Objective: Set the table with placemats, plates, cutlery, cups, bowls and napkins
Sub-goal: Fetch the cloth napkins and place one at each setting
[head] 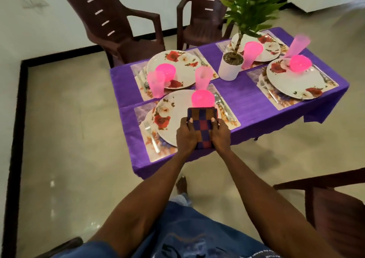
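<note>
Both hands hold a folded checked napkin [202,128] over the near plate [171,117], its far edge just short of the pink bowl [203,99] that sits on that plate. The left hand [186,136] grips the napkin's left side and the right hand [220,134] grips its right side, thumbs on top, the other fingers curled under and out of sight.

The napkin looks like soft woven cloth, light and limp, so it will likely sag or unfold if held by one corner; holding both long edges, as now, should keep the fold flat. It is not fragile and not slippery. The bowl beside it looks like light plastic and could slide on the glossy plate if nudged.

Past the near plate, three more places are set with plates, bowls and pink cups, and a potted plant [231,66] stands mid-table beyond the near plate's cup [203,78]. No napkin shows at the other places.

No brand or label is readable; small print on the person's clothing at the bottom edge is too blurred to make out.
</note>
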A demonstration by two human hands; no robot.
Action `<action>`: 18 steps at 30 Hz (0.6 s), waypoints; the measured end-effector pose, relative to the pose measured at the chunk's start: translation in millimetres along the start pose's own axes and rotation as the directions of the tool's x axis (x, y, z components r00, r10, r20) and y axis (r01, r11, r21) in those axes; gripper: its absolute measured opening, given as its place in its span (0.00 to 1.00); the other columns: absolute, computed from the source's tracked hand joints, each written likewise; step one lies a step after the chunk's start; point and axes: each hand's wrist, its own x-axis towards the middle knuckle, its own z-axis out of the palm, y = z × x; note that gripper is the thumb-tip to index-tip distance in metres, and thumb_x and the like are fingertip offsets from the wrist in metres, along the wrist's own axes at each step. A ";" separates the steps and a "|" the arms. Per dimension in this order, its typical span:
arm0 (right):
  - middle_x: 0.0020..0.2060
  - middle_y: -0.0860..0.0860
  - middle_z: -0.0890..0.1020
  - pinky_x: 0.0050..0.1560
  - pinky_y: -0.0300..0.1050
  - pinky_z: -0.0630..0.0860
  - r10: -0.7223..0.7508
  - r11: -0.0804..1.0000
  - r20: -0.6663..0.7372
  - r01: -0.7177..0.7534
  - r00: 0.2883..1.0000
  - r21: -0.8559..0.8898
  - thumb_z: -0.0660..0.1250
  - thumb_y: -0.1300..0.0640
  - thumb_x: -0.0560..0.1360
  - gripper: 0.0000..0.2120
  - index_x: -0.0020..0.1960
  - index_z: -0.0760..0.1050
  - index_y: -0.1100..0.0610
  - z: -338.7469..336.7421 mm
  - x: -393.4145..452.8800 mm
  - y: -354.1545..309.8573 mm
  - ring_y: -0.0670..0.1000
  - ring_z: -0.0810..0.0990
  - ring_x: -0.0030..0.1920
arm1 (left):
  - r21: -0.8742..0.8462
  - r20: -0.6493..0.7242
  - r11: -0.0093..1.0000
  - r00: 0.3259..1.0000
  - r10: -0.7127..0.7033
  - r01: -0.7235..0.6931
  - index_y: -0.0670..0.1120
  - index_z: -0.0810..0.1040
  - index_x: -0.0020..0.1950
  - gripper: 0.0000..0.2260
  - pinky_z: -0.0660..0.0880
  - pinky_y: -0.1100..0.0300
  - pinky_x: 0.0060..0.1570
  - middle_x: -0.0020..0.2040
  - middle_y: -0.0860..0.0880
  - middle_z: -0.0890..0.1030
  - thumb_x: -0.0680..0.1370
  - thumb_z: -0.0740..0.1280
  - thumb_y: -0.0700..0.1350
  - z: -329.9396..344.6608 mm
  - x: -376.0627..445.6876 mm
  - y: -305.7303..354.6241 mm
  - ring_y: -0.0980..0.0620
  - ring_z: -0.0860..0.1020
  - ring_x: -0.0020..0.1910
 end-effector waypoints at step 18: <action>0.44 0.55 0.79 0.37 0.43 0.67 0.094 0.991 0.040 -0.090 0.995 -0.097 0.55 0.48 0.83 0.17 0.52 0.74 0.62 -80.6 233.2 36.1 0.55 0.77 0.44 | -0.036 0.113 0.988 0.983 -0.143 0.148 0.51 0.68 0.56 0.05 0.79 0.48 0.51 0.51 0.49 0.80 0.82 0.55 0.46 176.8 127.2 89.4 0.47 0.80 0.48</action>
